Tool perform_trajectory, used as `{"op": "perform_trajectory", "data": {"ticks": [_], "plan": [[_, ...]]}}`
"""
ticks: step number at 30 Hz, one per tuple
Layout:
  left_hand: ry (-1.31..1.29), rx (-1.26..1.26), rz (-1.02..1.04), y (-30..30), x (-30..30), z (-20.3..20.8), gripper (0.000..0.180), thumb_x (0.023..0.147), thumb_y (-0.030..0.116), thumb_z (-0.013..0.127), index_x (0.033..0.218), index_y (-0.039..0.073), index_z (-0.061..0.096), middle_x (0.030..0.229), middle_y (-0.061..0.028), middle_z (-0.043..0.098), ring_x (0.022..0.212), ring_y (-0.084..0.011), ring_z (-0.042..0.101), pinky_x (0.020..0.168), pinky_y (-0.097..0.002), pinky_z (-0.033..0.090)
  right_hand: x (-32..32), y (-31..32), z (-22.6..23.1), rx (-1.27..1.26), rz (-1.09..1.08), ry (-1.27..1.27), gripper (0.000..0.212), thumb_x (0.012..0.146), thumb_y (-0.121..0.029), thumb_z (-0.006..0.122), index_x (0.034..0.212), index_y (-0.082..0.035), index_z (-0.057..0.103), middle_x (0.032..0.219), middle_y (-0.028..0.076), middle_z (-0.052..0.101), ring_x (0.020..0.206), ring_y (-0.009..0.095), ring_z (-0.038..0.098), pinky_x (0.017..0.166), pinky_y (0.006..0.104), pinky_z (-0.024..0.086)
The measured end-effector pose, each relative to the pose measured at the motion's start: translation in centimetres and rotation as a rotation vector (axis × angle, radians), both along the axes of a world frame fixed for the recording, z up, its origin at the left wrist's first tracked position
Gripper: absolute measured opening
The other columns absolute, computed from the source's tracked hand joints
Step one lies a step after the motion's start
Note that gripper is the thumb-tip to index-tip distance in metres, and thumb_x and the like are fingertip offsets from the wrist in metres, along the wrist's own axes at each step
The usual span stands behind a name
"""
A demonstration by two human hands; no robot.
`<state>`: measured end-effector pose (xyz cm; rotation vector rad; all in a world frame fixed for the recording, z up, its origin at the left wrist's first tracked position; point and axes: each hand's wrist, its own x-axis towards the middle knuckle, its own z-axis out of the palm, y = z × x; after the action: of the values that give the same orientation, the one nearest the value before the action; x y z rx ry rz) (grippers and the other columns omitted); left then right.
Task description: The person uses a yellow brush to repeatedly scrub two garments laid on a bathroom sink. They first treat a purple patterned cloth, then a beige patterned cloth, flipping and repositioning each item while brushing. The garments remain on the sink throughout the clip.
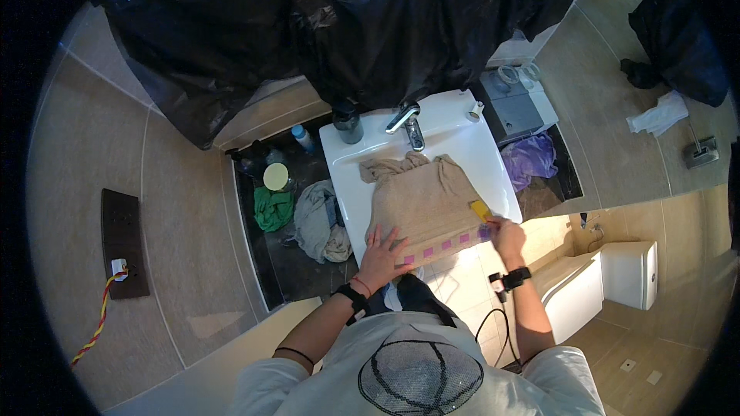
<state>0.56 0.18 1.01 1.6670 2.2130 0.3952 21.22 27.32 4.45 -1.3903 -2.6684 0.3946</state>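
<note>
A beige towel with a row of pink-purple squares along its near edge lies spread across the white sink, its far end bunched near the faucet. My left hand rests on the towel's near left part, fingers spread. At the near right corner, my right hand grips a small yellow block-shaped object against the cloth. Its exact kind is too small to make out. The last squares lie right beside my right fingers.
Left of the sink, the dark counter bears a green cloth, grey cloths, a lidded jar and bottles. A chrome faucet stands behind the towel. On the right are a grey box, a purple cloth and a toilet.
</note>
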Motion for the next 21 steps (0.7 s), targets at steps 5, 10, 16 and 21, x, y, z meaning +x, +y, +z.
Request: {"op": "perform_trajectory", "data": {"ticks": [5, 10, 16, 21], "plan": [[-0.025, 0.022, -0.035, -1.3, 0.8, 1.9, 0.065, 0.082, 0.052, 0.066, 0.135, 0.017, 0.054, 0.147, -0.0143, 0.039, 0.137, -0.0523, 0.023, 0.113, -0.0581, 0.019, 2.3, -1.1, 4.9, -0.103, 0.016, -0.163, 0.014, 0.084, -0.028, 0.068, 0.094, -0.024, 0.077, 0.076, 0.010, 0.070, 0.068, 0.029, 0.068, 0.061, 0.0398, 0.053], [-0.225, -0.125, 0.003, -1.6, 0.5, 2.7, 0.070, 0.086, 0.053, 0.060, 0.139, 0.010, 0.048, 0.147, -0.0149, 0.041, 0.139, -0.0460, 0.025, 0.114, -0.0565, 0.018, -0.2, -2.4, 5.3, -0.034, 0.094, -0.288, 0.015, 0.086, -0.032, 0.065, 0.093, -0.025, 0.077, 0.074, 0.011, 0.070, 0.067, 0.029, 0.068, 0.059, 0.0412, 0.053], [0.133, -0.110, 0.082, -0.9, 0.3, -0.1, 0.083, 0.087, 0.057, 0.054, 0.142, -0.004, 0.039, 0.151, -0.0172, 0.036, 0.143, -0.0326, 0.025, 0.116, -0.0488, 0.019, -6.6, -11.4, 0.8, -0.330, 0.423, 0.027, 0.019, 0.085, -0.027, 0.064, 0.101, -0.025, 0.076, 0.073, 0.016, 0.067, 0.068, 0.034, 0.067, 0.062, 0.0444, 0.052], [0.135, -0.063, 0.085, -1.6, 0.1, -1.3, 0.088, 0.085, 0.058, 0.056, 0.141, -0.007, 0.038, 0.150, -0.0200, 0.035, 0.144, -0.0318, 0.025, 0.116, -0.0489, 0.020, -1.9, -3.3, -1.2, -0.177, 0.133, -0.148, 0.018, 0.084, -0.027, 0.066, 0.099, -0.027, 0.076, 0.072, 0.013, 0.068, 0.063, 0.031, 0.067, 0.055, 0.0419, 0.052]]}}
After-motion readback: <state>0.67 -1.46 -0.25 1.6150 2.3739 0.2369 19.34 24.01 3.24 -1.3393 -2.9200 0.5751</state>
